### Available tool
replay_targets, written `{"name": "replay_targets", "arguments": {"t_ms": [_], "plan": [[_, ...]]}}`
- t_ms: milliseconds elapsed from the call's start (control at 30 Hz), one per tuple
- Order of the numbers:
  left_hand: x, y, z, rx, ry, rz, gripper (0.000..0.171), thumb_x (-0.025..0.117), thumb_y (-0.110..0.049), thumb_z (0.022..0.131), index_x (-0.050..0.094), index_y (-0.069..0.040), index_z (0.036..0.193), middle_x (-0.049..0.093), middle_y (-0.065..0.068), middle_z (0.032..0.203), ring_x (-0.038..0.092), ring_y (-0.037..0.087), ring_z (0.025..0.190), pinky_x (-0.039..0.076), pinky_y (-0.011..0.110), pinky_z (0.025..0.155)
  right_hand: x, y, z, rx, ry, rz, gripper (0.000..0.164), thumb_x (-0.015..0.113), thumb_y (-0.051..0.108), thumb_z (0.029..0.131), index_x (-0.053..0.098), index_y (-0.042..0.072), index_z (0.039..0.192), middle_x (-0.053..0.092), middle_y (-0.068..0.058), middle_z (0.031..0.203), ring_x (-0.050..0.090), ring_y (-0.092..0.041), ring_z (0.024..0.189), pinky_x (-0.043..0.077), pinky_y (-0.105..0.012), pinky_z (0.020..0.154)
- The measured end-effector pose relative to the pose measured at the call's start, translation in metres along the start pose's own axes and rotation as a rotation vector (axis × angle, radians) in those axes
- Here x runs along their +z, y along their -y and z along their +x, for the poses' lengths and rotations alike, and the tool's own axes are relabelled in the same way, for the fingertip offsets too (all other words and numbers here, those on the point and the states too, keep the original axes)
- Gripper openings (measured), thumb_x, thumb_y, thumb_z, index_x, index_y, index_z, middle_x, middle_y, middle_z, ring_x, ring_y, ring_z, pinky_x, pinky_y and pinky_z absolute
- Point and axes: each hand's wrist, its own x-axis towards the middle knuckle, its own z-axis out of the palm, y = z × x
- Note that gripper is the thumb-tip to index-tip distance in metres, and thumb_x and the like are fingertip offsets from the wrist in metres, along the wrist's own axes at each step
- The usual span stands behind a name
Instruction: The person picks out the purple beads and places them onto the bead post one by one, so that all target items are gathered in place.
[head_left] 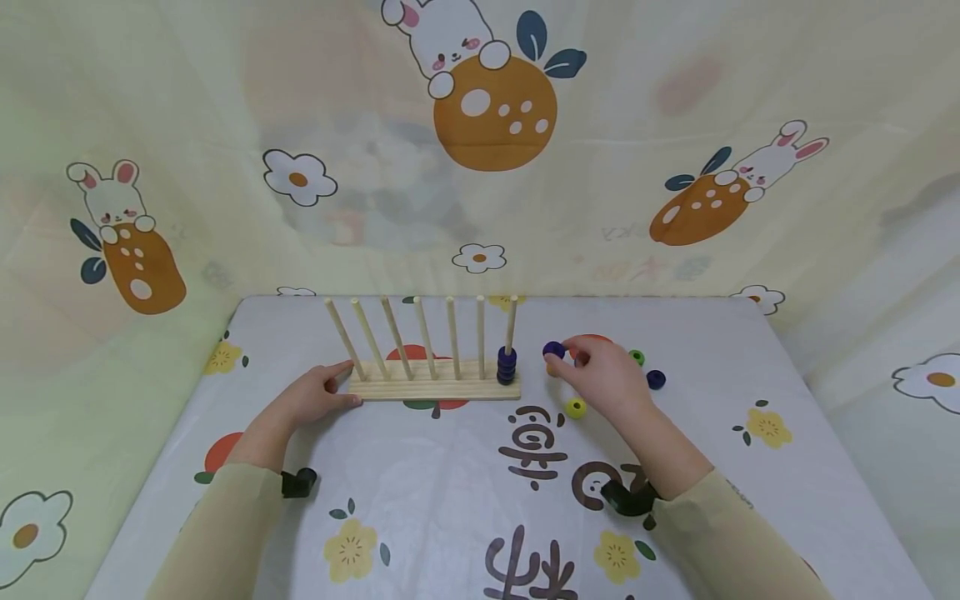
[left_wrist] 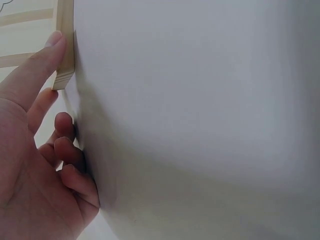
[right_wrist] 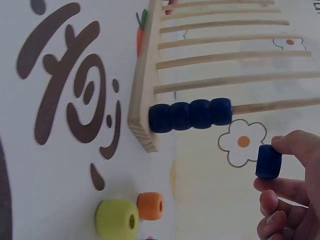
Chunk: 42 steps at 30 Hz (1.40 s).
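Observation:
A wooden peg rack (head_left: 431,391) with several upright pegs stands on the table. Its rightmost peg carries a stack of dark blue beads (right_wrist: 190,115) at the bottom; the other pegs are bare. At the rack's left end my left hand (head_left: 317,395) grips the base, thumb along the front edge and index finger behind; the other fingers curl loosely beside it in the left wrist view. To the right of the stack, my right hand (head_left: 609,377) pinches one blue bead (right_wrist: 268,161) between thumb and index finger, raised and apart from the peg.
A yellow-green bead (head_left: 576,408) lies in front of my right hand, with an orange bead (right_wrist: 151,206) close by. Beyond that hand are a green bead (head_left: 637,357) and another dark blue bead (head_left: 656,380). A printed cloth (head_left: 420,517) covers the table; patterned curtain walls surround it.

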Motion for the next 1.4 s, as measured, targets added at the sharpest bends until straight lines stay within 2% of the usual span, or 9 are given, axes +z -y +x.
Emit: {"name": "replay_targets", "arguments": {"t_ms": [300, 600, 767, 1067, 1267, 1400], "plan": [[0.001, 0.002, 0.002, 0.005, -0.002, 0.003, 0.08, 0.076, -0.036, 0.088, 0.038, -0.009, 0.153, 0.043, 0.008, 0.087, 0.042, 0.023, 0.081, 0.033, 0.036, 0.069, -0.011, 0.017, -0.003, 0.032, 0.005, 0.024, 0.053, 0.061, 0.057, 0.092, 0.068, 0.014, 0.121, 0.054, -0.002, 0.077, 0.049, -0.021, 0.069, 0.034, -0.032, 0.056], [0.001, 0.002, 0.001, -0.004, 0.004, 0.002, 0.08, 0.076, -0.036, 0.088, 0.037, -0.01, 0.153, 0.043, 0.009, 0.087, 0.042, 0.023, 0.081, 0.033, 0.037, 0.07, -0.022, 0.035, -0.001, 0.023, -0.01, 0.055, 0.054, 0.062, 0.058, 0.091, 0.067, 0.015, 0.124, 0.056, -0.003, 0.078, 0.049, -0.022, 0.07, 0.037, -0.033, 0.057], [0.001, 0.001, 0.0, -0.005, 0.005, 0.005, 0.08, 0.076, -0.035, 0.088, 0.037, -0.009, 0.153, 0.043, 0.009, 0.088, 0.042, 0.024, 0.082, 0.033, 0.037, 0.07, -0.028, 0.045, -0.001, -0.004, -0.049, 0.085, 0.052, 0.063, 0.057, 0.091, 0.068, 0.016, 0.122, 0.056, -0.004, 0.079, 0.049, -0.022, 0.071, 0.039, -0.033, 0.057], [0.002, 0.001, 0.002, -0.006, 0.001, 0.008, 0.08, 0.076, -0.036, 0.088, 0.038, -0.01, 0.153, 0.043, 0.009, 0.089, 0.043, 0.023, 0.083, 0.033, 0.037, 0.07, -0.031, 0.061, -0.002, -0.002, -0.137, 0.213, 0.053, 0.066, 0.055, 0.09, 0.068, 0.016, 0.125, 0.056, -0.003, 0.08, 0.05, -0.022, 0.072, 0.04, -0.033, 0.056], [0.001, 0.001, 0.002, -0.008, 0.002, 0.014, 0.081, 0.077, -0.037, 0.087, 0.037, -0.011, 0.153, 0.044, 0.009, 0.09, 0.043, 0.024, 0.084, 0.033, 0.038, 0.07, -0.033, 0.068, 0.001, -0.056, -0.212, 0.257, 0.052, 0.066, 0.054, 0.09, 0.069, 0.014, 0.123, 0.056, -0.004, 0.078, 0.05, -0.022, 0.071, 0.041, -0.033, 0.054], [0.002, 0.001, 0.002, -0.002, 0.003, 0.014, 0.081, 0.076, -0.037, 0.087, 0.037, -0.01, 0.153, 0.043, 0.009, 0.09, 0.043, 0.024, 0.084, 0.033, 0.038, 0.071, -0.034, 0.071, 0.004, -0.072, -0.221, 0.284, 0.049, 0.067, 0.052, 0.091, 0.069, 0.013, 0.122, 0.056, -0.004, 0.077, 0.049, -0.022, 0.07, 0.041, -0.032, 0.054]]}}
